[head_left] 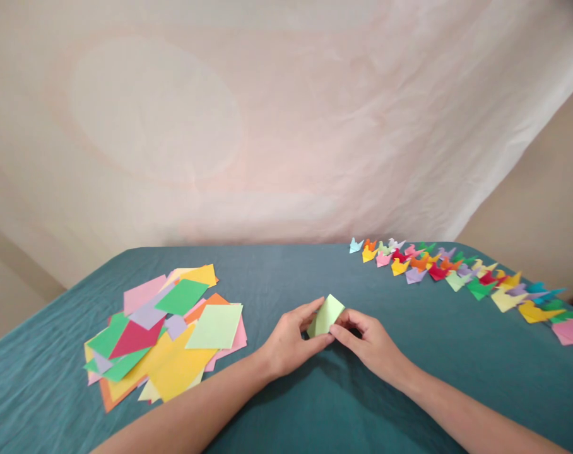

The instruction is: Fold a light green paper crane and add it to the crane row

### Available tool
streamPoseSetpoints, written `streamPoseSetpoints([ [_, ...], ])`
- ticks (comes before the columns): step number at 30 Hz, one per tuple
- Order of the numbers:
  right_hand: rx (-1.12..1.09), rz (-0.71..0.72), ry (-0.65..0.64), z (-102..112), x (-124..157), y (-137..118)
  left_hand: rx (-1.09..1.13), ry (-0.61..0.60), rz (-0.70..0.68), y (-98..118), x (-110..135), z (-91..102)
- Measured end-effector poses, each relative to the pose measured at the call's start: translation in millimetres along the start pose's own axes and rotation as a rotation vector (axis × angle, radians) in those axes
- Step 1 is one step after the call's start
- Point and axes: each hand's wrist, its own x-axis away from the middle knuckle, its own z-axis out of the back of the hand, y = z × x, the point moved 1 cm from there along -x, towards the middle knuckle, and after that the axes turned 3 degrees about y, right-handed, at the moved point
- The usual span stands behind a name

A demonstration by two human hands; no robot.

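Note:
A small folded piece of light green origami paper (329, 314) is held between both hands near the middle of the table. My left hand (296, 337) grips its left side, with the thumb along the lower edge and the fingers behind. On the other side, my right hand (362, 334) pinches the lower right edge between thumb and fingers. The paper is tilted, with one corner pointing up. Part of its back is hidden by the fingers.
Loose coloured paper squares (173, 359) lie in an overlapping pile at the left. Rows of small folded paper birds (440, 271) stand along the right side. A dark green cloth (277, 271) covers the table, and a pale sheet (286, 126) hangs behind.

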Motion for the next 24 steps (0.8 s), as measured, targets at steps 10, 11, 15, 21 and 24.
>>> streamPoseSetpoints([
  [10,0.032,-0.019,-0.012,1.3,-1.5,7.3,0.308,-0.055,0.103,-4.2,-1.4,-1.1],
  [11,0.040,-0.024,-0.008,1.4,-1.3,7.5,0.327,-0.052,0.111,-4.5,-1.7,-1.1],
  [15,0.034,-0.032,0.016,1.4,-0.2,6.3,0.391,-0.025,0.135,-3.7,-3.8,0.3],
  [21,-0.072,-0.020,0.121,0.7,-2.2,9.7,0.427,-0.014,0.128,1.1,-7.1,5.0],
  [24,-0.068,-0.046,0.159,1.3,-3.8,12.7,0.378,-0.036,0.130,4.4,-7.1,8.0],
])
